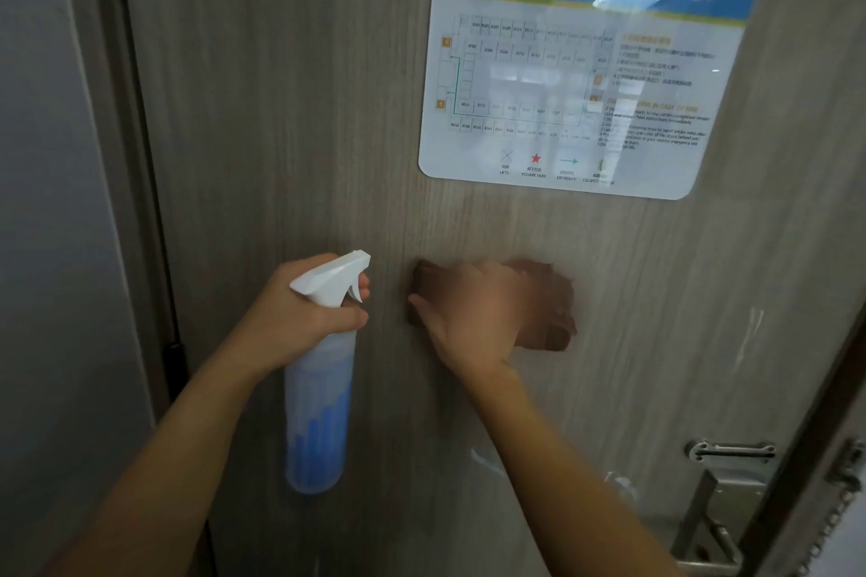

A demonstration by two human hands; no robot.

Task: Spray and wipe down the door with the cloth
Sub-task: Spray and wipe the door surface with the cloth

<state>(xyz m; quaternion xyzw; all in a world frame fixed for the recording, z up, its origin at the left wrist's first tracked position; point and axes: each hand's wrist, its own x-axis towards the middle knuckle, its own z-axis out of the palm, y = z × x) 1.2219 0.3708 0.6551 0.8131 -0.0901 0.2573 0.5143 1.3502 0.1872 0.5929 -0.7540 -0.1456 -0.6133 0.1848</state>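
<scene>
Door (328, 108), grey-brown wood-grain laminate: one, filling most of the view. Folded brown cloth (548, 309): one, pressed flat against the door below the plan, blurred; it shows beyond the fingertips and to the right of the right hand (468, 314), whose straight fingers lie spread over it, palm on the cloth. White-triggered translucent spray bottle with blue liquid (321, 389): one, upright, just left of the cloth and apart from it; the left hand (304, 309) is wrapped round its neck, a finger at the trigger, nozzle toward the door. Blue-and-white laminated evacuation floor plan (586, 66): one, fixed on the door above the cloth. Metal door latch fitting (721, 501): one, lower right by the door's edge. Grey wall (47, 201): left.
</scene>
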